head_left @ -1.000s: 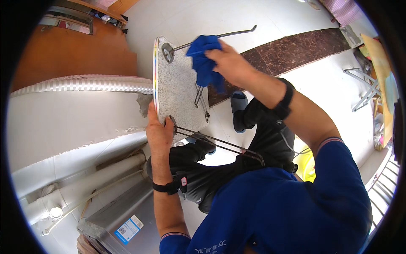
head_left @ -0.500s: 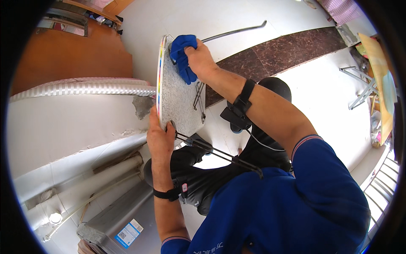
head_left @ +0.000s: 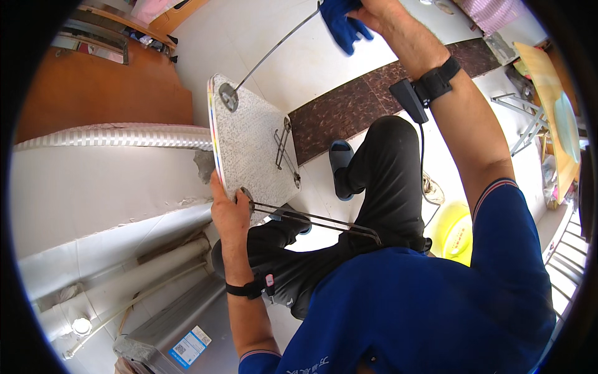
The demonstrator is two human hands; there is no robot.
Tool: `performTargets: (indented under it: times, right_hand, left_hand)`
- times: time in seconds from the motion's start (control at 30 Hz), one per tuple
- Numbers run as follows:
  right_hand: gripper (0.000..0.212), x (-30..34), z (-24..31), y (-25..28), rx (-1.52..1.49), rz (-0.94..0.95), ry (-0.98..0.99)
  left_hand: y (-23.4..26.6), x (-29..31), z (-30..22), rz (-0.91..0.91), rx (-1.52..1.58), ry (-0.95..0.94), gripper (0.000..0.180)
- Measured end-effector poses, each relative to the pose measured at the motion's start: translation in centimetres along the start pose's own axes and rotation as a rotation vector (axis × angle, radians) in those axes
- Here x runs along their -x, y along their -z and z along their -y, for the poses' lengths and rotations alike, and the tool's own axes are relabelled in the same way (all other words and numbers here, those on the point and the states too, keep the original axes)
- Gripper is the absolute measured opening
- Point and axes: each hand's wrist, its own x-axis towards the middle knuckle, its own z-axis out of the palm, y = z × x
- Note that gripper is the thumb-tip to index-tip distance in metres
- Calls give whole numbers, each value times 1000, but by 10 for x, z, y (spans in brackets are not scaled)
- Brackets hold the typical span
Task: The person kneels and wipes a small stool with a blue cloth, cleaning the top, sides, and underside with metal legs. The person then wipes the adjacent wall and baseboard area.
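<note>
A small folding table (head_left: pixel 252 134) is tipped up on edge before me. Its speckled grey underside faces right, and a thin coloured band runs along its rim. My left hand (head_left: pixel 229 215) grips the rim by a round leg bracket, thumb on the underside. From there a wire leg (head_left: pixel 311 219) reaches over my lap. Another wire leg (head_left: pixel 274 50) sticks out from the top bracket toward the far side. In my right hand (head_left: pixel 381 14), partly cut off by the upper edge, is a bunched blue cloth (head_left: pixel 344 26) at that leg's far end. A further leg (head_left: pixel 283 146) lies folded against the underside.
Left of the table runs a white ledge (head_left: pixel 112 181) with chipped edges. Below it are a white pipe (head_left: pixel 124 280) and a grey metal box (head_left: pixel 168 330). A yellow basin (head_left: pixel 456 234) stands by my right side. A wooden board (head_left: pixel 548 118) leans at the far right.
My right hand and the blue cloth have moved from the table's top bracket up and right to the leg's far end. The tabletop has shifted slightly left and down. My left hand keeps its grip.
</note>
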Motion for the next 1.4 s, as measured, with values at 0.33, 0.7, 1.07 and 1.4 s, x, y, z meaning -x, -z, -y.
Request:
performTargets:
  times: [0.33,0.7,1.07,1.4]
  right_hand:
    - [21,53,-104,-11,34,-486,111]
    - [29,74,9,33,-144,-110,467]
    - [27,108,-130,42,-167,-261,-353]
    - [24,47,-168,-86,-159,-15,-358]
  left_hand:
    - [-4,5,10,-27,8,65,71]
    - [-9,-5,15,-72,27,70,71]
    - [-8,-7,29,-88,-78,92,72]
    - [-11,6,25,-98,47,171,70]
